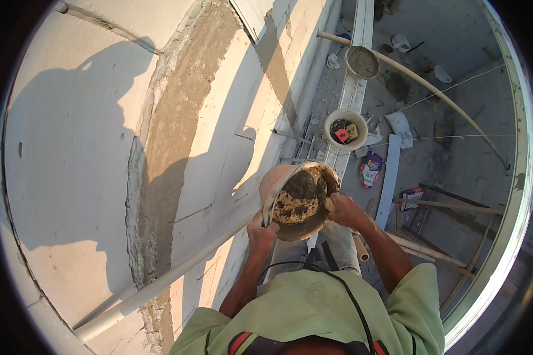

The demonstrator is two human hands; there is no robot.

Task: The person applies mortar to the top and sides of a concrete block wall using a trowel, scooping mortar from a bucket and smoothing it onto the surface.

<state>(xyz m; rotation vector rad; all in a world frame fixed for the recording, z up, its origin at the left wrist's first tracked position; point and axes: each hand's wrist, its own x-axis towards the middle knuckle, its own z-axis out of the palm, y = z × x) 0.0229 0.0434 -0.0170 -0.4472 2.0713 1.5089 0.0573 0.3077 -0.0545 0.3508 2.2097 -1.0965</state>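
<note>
Here left hand point(262, 234), right hand point(344, 210) closed on bucket point(273, 181).

Bucket point(362, 127), pale: stood upright, holding one red object point(342, 135) and one yellow object point(352, 131). Bag point(371, 170), purple and white: lay beside a long pale board point(389, 180). Sack point(401, 128), white: lay at the board's far end. Pole point(450, 102), long: slanted beyond the sack.

No legible txt. Purple/red/white bag point(371, 168), R of the pail point(344, 114), has multicol. print, too sm. & blurred to read. 2nd bag point(411, 198), white w/ red & dark patches, by a pole point(456, 205) end: print also unclr. Red item point(342, 135) in pail shows a pale mark; can't tell if it's a no., logo or txt.
</note>
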